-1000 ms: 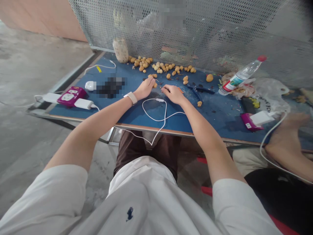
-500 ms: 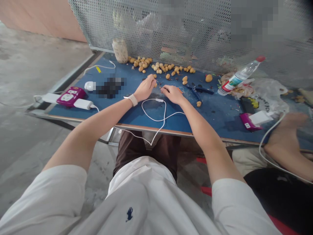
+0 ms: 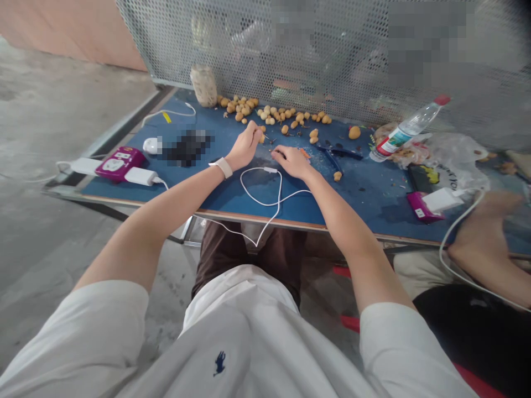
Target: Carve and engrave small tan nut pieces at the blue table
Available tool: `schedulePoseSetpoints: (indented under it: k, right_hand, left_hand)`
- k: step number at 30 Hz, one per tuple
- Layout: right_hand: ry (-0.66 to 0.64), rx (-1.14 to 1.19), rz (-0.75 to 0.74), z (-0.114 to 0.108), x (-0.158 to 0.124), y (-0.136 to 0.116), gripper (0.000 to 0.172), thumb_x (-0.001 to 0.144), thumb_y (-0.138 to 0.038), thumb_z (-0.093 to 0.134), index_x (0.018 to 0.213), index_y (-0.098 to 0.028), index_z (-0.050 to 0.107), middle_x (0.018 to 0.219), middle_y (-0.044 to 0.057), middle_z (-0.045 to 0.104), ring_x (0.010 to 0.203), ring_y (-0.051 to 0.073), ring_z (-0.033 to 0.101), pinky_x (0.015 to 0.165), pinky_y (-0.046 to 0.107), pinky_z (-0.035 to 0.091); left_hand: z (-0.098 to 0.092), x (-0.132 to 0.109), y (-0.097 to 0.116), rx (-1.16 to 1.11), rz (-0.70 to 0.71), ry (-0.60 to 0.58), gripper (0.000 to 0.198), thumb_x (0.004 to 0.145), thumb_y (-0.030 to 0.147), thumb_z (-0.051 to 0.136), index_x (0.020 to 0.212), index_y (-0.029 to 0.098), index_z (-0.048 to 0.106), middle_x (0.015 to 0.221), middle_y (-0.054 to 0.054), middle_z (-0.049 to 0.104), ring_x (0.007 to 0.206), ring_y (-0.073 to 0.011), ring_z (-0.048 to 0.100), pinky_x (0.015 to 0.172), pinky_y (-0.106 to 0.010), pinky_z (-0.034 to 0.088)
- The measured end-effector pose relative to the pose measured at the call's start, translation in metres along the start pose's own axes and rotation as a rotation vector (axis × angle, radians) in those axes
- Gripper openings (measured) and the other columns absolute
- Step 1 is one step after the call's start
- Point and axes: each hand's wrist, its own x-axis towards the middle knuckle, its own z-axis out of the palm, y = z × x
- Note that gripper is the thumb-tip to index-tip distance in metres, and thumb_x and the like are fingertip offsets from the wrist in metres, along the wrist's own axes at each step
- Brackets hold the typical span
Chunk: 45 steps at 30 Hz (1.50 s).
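Note:
My left hand [image 3: 246, 145], with a white band at the wrist, is closed in a pinch over the blue table [image 3: 199, 190]. At its fingertips shows a small tan gourd [image 3: 261, 138], partly covered by the fingers. Just to the right, my right hand [image 3: 291, 160] has its fingers pressed together around something thin and dark, too small to name. The two hands are close but apart. In front of them a white cable [image 3: 279, 193] lies in a loop and hangs over the table edge. Orange bits [image 3: 305, 153] lie beside my right hand.
Several small gourds [image 3: 239, 105] lie along the perforated metal screen [image 3: 348, 66], near a jar [image 3: 204, 87]. Dark-blue-handled pliers [image 3: 338, 155], a tilted bottle [image 3: 409, 130] and a plastic bag [image 3: 452, 157] are rightward. A purple power adapter [image 3: 120, 164] sits left; another person's arm [image 3: 481, 237] rests right.
My left hand has shifted slightly up and its fingers have turned a little, with the gourd moving slightly too. My right hand has barely moved.

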Motion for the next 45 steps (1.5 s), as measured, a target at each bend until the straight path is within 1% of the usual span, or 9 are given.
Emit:
schedulePoseSetpoints:
  k: [9,14,19,25,29,33,36,41,45]
  right_hand:
    - [0.020,0.043,-0.005,-0.002,0.000,0.001,0.051,0.129,-0.060,0.054,0.124,-0.022,0.087,0.120,0.016,0.095,0.117,0.037,0.084,0.103,0.044,0.057]
    - [0.019,0.038,-0.010,-0.001,0.000,0.001,0.047,0.127,-0.054,0.055,0.127,-0.021,0.088,0.121,0.016,0.095,0.118,0.038,0.085,0.103,0.045,0.057]
    - [0.014,0.014,-0.004,0.000,0.000,0.002,0.048,0.128,-0.056,0.055,0.129,-0.022,0.089,0.121,0.016,0.096,0.118,0.039,0.085,0.103,0.046,0.058]
    - [0.006,-0.022,0.006,0.002,0.002,0.002,0.046,0.129,-0.056,0.057,0.125,-0.024,0.090,0.121,0.017,0.095,0.119,0.040,0.085,0.104,0.047,0.056]
    - [0.037,0.018,0.013,-0.004,0.000,0.003,0.044,0.128,-0.055,0.056,0.114,-0.024,0.084,0.110,0.014,0.091,0.107,0.035,0.080,0.099,0.044,0.054]
    - [-0.014,0.062,-0.037,-0.014,-0.006,0.001,0.045,0.109,-0.069,0.084,0.105,-0.024,0.083,0.099,0.008,0.085,0.094,0.029,0.071,0.091,0.042,0.052]
    - [-0.129,0.088,-0.114,-0.015,-0.009,-0.006,0.043,0.089,-0.061,0.100,0.103,-0.024,0.086,0.093,0.005,0.083,0.088,0.027,0.069,0.088,0.040,0.051]
    - [-0.101,-0.011,-0.173,-0.005,-0.008,-0.014,0.018,0.087,-0.038,0.089,0.095,-0.023,0.088,0.101,0.009,0.088,0.092,0.029,0.074,0.089,0.040,0.051]
    - [-0.095,-0.061,-0.179,-0.001,-0.005,-0.010,0.013,0.087,-0.035,0.087,0.089,-0.022,0.086,0.097,0.008,0.087,0.093,0.028,0.075,0.088,0.040,0.050]
  left_hand:
    - [0.008,0.002,-0.017,-0.099,-0.069,-0.013,0.081,0.117,0.111,0.050,0.110,0.031,0.061,0.088,0.000,0.059,0.081,-0.0236,0.069,0.098,-0.052,0.066]
    - [0.011,0.001,-0.018,-0.148,-0.097,-0.053,0.077,0.119,0.107,0.051,0.112,0.032,0.061,0.091,-0.001,0.058,0.092,-0.0269,0.073,0.103,-0.052,0.065]
    - [0.012,0.001,-0.016,-0.130,-0.087,-0.052,0.076,0.119,0.106,0.055,0.108,0.031,0.058,0.092,-0.001,0.060,0.089,-0.0251,0.071,0.105,-0.053,0.068]
    - [0.015,-0.001,-0.010,-0.129,-0.058,-0.068,0.065,0.128,0.092,0.055,0.114,0.030,0.061,0.101,-0.005,0.066,0.106,-0.0298,0.080,0.114,-0.057,0.068]
    - [0.012,0.002,-0.017,-0.108,-0.044,0.002,0.058,0.132,0.083,0.057,0.115,0.027,0.062,0.107,-0.005,0.067,0.120,-0.0317,0.084,0.123,-0.059,0.067]
    - [0.002,0.011,-0.031,-0.035,-0.063,0.097,0.052,0.138,0.070,0.050,0.115,0.025,0.064,0.108,-0.004,0.068,0.121,-0.0276,0.084,0.128,-0.057,0.066]
    - [-0.006,0.018,-0.040,-0.002,-0.110,0.127,0.050,0.139,0.067,0.051,0.114,0.026,0.063,0.107,-0.004,0.067,0.115,-0.0255,0.082,0.127,-0.053,0.065]
    - [-0.015,0.021,-0.039,0.042,-0.136,0.136,0.052,0.134,0.074,0.061,0.112,0.027,0.064,0.103,-0.003,0.067,0.110,-0.0256,0.080,0.124,-0.050,0.064]
    - [-0.019,0.020,-0.021,0.149,-0.152,0.110,0.046,0.133,0.054,0.068,0.096,0.027,0.060,0.088,-0.001,0.065,0.091,-0.0229,0.074,0.109,-0.045,0.066]
